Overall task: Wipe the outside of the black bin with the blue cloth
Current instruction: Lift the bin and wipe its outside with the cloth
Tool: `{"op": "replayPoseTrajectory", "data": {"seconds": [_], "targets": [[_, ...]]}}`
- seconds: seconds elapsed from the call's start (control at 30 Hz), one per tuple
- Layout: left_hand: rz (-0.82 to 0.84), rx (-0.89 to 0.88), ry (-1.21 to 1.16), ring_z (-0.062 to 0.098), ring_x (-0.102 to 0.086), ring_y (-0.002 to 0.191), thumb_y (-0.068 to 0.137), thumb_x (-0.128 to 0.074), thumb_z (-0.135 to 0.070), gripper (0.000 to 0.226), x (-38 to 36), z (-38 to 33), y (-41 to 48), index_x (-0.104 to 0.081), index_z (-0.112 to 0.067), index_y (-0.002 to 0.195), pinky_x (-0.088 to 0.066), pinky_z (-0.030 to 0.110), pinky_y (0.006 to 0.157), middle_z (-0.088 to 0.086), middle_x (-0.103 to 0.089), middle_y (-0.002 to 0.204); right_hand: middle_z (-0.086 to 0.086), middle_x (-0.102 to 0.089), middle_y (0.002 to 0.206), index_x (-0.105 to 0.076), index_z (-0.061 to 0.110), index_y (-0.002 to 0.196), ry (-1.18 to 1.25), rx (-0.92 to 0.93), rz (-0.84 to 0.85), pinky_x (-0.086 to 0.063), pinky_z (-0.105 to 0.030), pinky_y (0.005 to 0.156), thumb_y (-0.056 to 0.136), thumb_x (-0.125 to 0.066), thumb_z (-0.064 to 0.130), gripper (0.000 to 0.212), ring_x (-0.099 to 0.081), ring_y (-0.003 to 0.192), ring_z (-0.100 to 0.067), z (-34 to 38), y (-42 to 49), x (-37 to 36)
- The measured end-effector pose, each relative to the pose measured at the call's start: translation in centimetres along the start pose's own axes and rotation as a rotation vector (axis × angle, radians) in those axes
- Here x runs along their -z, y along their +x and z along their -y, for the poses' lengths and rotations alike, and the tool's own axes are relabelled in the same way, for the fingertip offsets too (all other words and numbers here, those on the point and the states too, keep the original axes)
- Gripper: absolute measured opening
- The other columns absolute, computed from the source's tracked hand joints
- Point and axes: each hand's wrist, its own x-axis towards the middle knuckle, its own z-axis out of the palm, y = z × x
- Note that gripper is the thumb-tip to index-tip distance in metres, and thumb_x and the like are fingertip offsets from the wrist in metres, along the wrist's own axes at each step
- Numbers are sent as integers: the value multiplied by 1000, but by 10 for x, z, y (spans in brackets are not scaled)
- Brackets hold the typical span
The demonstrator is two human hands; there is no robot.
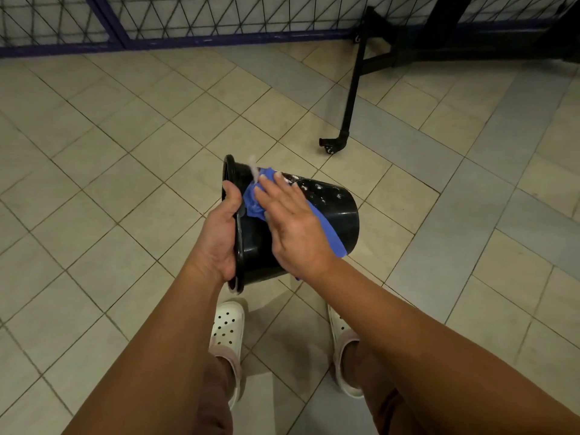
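Note:
A black bin (340, 211) is held off the floor, lying on its side with its open rim to the left and its base to the right. My left hand (219, 237) grips the rim, thumb over the edge. My right hand (290, 221) lies flat on the bin's upper side, fingers spread, pressing the blue cloth (254, 204) against the wall. One end of the cloth (332, 238) hangs down past my wrist. White specks dot the bin's side near the base.
Beige and grey floor tiles (125, 152) lie all around. A black metal frame leg with a caster (334, 146) stands to the upper right. A blue-framed wire mesh fence (188, 23) runs along the back. My feet in white clogs (227, 328) are below the bin.

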Motion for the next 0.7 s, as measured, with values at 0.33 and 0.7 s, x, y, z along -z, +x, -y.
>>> {"op": "replayPoseTrajectory", "data": {"seconds": [0.33,0.7], "targets": [[-34,21,9,30,-66,117,97,-30,-63,63,-4,6,-1,-60,-21,134,-52,46,96,12,-68,128,-10,-26,153,-31,7,144,-23,-234,73,-9,-42,119,96,-39,5,49,-14,144,-24,5,13,3],[-17,-45,-42,30,-64,119,94,-50,-40,52,-3,6,-3,-56,-10,136,-56,42,94,15,-66,129,-11,-36,149,-40,6,140,-1,-116,144,-14,-44,118,93,-42,3,47,-24,142,-25,-7,13,8]]}}
